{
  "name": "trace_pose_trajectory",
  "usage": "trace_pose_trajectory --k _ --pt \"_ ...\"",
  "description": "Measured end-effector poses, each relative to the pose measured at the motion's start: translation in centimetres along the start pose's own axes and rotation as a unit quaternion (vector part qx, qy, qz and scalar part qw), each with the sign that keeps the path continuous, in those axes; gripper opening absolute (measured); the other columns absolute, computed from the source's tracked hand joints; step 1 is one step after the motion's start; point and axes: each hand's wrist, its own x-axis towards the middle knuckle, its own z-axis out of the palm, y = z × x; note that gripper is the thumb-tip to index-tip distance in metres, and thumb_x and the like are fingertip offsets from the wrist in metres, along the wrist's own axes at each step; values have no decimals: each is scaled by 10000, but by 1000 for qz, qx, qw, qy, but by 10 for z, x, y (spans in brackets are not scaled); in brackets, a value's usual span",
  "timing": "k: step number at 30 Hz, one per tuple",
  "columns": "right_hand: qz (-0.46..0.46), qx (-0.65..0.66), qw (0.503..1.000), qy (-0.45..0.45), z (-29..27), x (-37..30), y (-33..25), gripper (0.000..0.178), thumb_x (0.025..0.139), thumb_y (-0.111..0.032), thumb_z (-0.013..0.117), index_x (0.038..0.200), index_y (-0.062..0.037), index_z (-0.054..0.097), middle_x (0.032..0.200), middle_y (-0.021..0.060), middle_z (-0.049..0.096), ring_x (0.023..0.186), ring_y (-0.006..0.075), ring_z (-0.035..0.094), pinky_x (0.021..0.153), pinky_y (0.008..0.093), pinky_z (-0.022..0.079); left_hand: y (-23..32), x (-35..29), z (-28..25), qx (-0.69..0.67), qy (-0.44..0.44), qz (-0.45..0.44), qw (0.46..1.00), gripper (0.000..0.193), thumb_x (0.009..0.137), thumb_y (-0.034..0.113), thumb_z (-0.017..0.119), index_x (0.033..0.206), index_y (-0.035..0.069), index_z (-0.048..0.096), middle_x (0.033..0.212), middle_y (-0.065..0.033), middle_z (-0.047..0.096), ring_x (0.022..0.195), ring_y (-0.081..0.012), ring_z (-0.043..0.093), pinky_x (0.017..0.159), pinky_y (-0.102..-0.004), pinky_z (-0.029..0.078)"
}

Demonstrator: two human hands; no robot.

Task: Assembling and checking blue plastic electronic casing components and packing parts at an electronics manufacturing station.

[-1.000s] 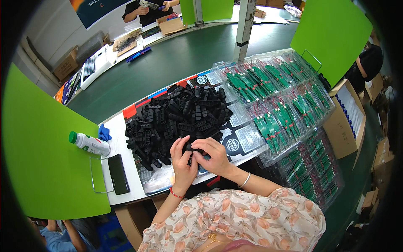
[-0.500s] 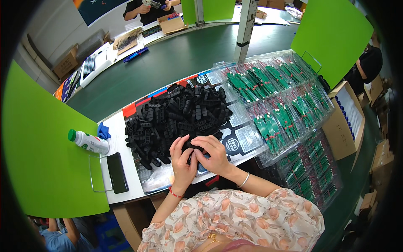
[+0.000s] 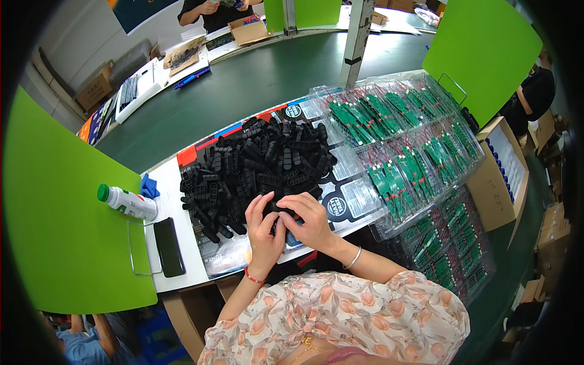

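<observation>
My left hand (image 3: 263,234) and my right hand (image 3: 310,224) meet at the front edge of a large heap of small black ribbed plastic parts (image 3: 252,167). Between my bent fingertips is one black part (image 3: 275,208), mostly covered by the fingers. Both hands are closed on it, thumbs close together. Printed sheets (image 3: 365,204) lie beneath the heap and reach out to its right. Right of my hands, clear plastic trays (image 3: 391,224) hold rows of green circuit boards (image 3: 398,181) with red wires.
On the left are a black phone (image 3: 169,246), a white bottle with a green cap (image 3: 131,202) and a blue cloth (image 3: 149,187). Green dividers (image 3: 67,213) flank the bench. A cardboard box (image 3: 496,198) with blue-ended cylinders stands right. Across the green table (image 3: 267,73), another person works.
My hands stay at the same place, with only small finger shifts around the black part. Across the table, the other person's hands have moved slightly.
</observation>
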Motion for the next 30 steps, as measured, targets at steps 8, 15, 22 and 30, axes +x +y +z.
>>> trace_pose_trajectory --k 8,15,22,30 --pt "4 1 1000 2 0 -1 1 245 788 -6 730 1030 -23 691 1000 121 695 873 291 663 726 359 553 0 0 0 0 -1 2 1000 94 808 -13 701 897 -36 682 1348 -173 590 1311 -391 466 1069 -465 392" --pt "11 -1 999 31 1 -2 0 293 787 4 730 1075 -27 690 1061 122 672 899 294 663 723 363 559 0 0 1 -3 4 -3 1000 188 823 -15 690 1011 -28 694 1340 -166 594 1304 -387 474 1072 -466 393" --pt "12 7 1000 25 2 -4 3 307 784 13 731 1084 -28 681 1076 124 670 928 302 670 733 367 565 0 0 0 -26 10 -10 1000 268 830 -12 689 1096 -23 659 1335 -162 600 1296 -380 492 1072 -468 401" --pt "-18 24 999 -17 -2 -2 0 340 750 29 731 1082 -30 684 1051 119 695 911 294 682 752 366 568 -6 -5 -1 -105 27 -49 993 222 830 35 714 1025 8 612 1314 -152 616 1294 -370 503 1073 -460 403"
